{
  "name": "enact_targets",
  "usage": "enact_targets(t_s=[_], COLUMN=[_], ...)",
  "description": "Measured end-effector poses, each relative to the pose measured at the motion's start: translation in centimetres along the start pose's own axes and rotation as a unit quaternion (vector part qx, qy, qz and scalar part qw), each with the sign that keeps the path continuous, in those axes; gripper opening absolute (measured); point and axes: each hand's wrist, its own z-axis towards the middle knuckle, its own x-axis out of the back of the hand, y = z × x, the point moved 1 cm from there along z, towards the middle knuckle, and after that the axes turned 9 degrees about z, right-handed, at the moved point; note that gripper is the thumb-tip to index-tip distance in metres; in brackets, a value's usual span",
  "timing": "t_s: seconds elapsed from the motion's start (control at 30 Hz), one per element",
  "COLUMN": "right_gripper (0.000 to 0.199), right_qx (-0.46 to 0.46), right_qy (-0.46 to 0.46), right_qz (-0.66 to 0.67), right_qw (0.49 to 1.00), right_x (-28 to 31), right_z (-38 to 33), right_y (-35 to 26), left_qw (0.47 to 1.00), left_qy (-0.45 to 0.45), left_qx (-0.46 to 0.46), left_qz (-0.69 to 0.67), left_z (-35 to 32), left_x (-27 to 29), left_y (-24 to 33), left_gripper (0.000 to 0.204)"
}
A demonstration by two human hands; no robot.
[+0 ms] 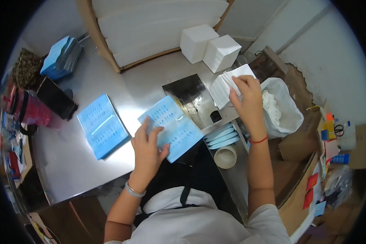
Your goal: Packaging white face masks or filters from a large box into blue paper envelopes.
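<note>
My left hand (147, 148) lies over a flat blue printed packet (173, 126) by the table's near edge. Its fingers are apart, their tips touching the packet's shiny top. To the left, a second blue packet or stack (103, 127) with similar printing rests on the metal table. My right hand (248, 99) reaches to a stack of thin white sheets (223, 89), thumb and fingers closed on its edge. How many sheets are between the fingers cannot be made out. A dark, glossy rectangular panel or opening (191, 95) lies between the packet and the white stack.
Two white blocks of sheets (221, 53) stand behind, beside a box of white stacks (158, 28). Several blue packets (221, 136) and a tape roll (225, 157) sit below my right arm. A lined bin (286, 107) stands right; a pink bottle (30, 107) and phone (55, 97) left.
</note>
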Motion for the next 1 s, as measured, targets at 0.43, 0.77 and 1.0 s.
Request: enact_targets(t_s=[0.43, 0.77, 1.0], right_gripper=[0.020, 0.025, 0.019], right_qx=[0.108, -0.035, -0.115], right_qy=[-0.179, 0.024, 0.009], right_qz=[0.021, -0.123, -0.041], right_qw=[0.978, 0.991, 0.992], right_x=[-10.2, -2.7, -1.8], right_z=[-5.1, -0.6, -0.1], right_y=[-10.1, -3.0, -1.7], left_qw=[1.000, 0.988, 0.971], left_qy=[0.019, -0.103, -0.077], left_qx=[-0.012, -0.085, -0.165], left_qz=[0.000, 0.073, 0.153], left_z=[0.6, 0.9, 5.9], left_x=[1.5, 0.9, 0.5], left_y=[-0.7, -0.7, 1.0], left_gripper=[0.038, 0.052, 0.053])
